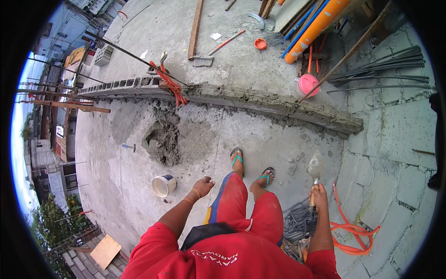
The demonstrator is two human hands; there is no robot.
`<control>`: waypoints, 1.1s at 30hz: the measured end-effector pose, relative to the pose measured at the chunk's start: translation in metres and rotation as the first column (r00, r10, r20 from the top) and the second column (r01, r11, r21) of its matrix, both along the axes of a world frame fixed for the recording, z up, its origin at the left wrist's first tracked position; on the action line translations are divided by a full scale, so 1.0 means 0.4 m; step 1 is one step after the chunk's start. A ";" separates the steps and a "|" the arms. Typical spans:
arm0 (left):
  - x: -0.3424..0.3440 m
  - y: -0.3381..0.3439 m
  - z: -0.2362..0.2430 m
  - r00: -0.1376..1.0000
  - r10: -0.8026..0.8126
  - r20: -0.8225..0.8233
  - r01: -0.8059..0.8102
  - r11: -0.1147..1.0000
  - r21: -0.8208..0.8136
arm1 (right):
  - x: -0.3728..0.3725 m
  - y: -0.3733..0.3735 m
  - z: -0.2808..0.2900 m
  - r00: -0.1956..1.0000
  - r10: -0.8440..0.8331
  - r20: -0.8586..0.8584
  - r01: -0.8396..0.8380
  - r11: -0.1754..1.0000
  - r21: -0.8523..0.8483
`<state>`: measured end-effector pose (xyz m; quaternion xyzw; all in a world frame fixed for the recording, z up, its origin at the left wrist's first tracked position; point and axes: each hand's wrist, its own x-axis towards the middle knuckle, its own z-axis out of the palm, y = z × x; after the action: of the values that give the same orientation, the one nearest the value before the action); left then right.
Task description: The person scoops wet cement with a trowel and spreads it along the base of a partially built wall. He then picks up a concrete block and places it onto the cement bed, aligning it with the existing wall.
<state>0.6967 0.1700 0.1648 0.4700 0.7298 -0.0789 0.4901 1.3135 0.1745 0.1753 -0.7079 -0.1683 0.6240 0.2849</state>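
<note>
1. Standing on the concrete roof slab (116, 176), facing a low course of concrete blocks (260, 103) topped with wet mortar, a taut string line (232, 91) running along it.
2. Right hand (317, 191): grip closed round the wooden handle of a brick trowel (314, 167), blade pointing up and forward, grey with mortar smear, no clear load on it.
3. Left hand (203, 186): hanging forward at hip level, fingers loosely curled; a thin string seems to pass near it, but cannot tell whether the grip pinches it or is empty.
4. Judged step: a pause between trowel loads in the blocklaying, trowel carried but well apart from both wall and mortar.
5. Judged demand of any further load: stepping left and stooping to the mortar heap (162, 142), which lies on the slab just below the wall, and scooping without snagging the string line.
6. Containers:
   - white bucket (163, 185), on the slab near the left hand, tipped toward the camera; inside pale, contents not clear.
   - pink bucket (308, 84), beyond the wall beside steel bars; seen from above, contents cannot be told.
   - small orange bowl (260, 43), farther off on the slab; looks empty, though too small to be sure.
7. Underfoot on the right: a coiled orange hose (348, 228) beside the right arm, a possible trip point.
</note>
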 end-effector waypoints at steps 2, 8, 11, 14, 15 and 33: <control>-0.144 -0.146 0.054 0.975 0.220 -0.024 -0.221 0.975 -0.020 | -0.042 -0.006 0.013 0.988 0.144 0.048 -0.142 0.989 -0.049; -0.405 -0.636 0.125 0.840 0.529 -0.120 -0.535 0.844 -0.023 | -0.405 0.087 -0.033 0.808 0.588 0.033 -0.554 0.778 -0.297; -0.469 -0.878 0.132 0.696 0.716 -0.054 -0.718 0.692 -0.076 | -0.780 0.154 -0.034 0.704 0.700 -0.123 -0.698 0.648 -0.304; -0.578 -1.079 0.143 0.640 0.766 -0.060 -0.766 0.629 -0.133 | -1.243 0.207 0.006 0.540 0.786 -0.301 -0.842 0.496 -0.215; -0.622 -1.138 0.148 0.630 0.773 -0.071 -0.774 0.618 -0.140 | -1.406 0.213 0.025 0.530 0.776 -0.342 -0.848 0.489 -0.205; -0.730 -1.383 0.241 -0.137 0.990 0.023 -0.987 -0.139 0.086 | -2.119 0.135 0.250 -0.406 0.914 -0.012 -0.814 -0.368 -0.450</control>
<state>0.4046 -0.3834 0.2614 -0.2255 0.8480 0.3330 0.3453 0.4658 0.2284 0.2751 -0.3933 -0.6397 0.4496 -0.4837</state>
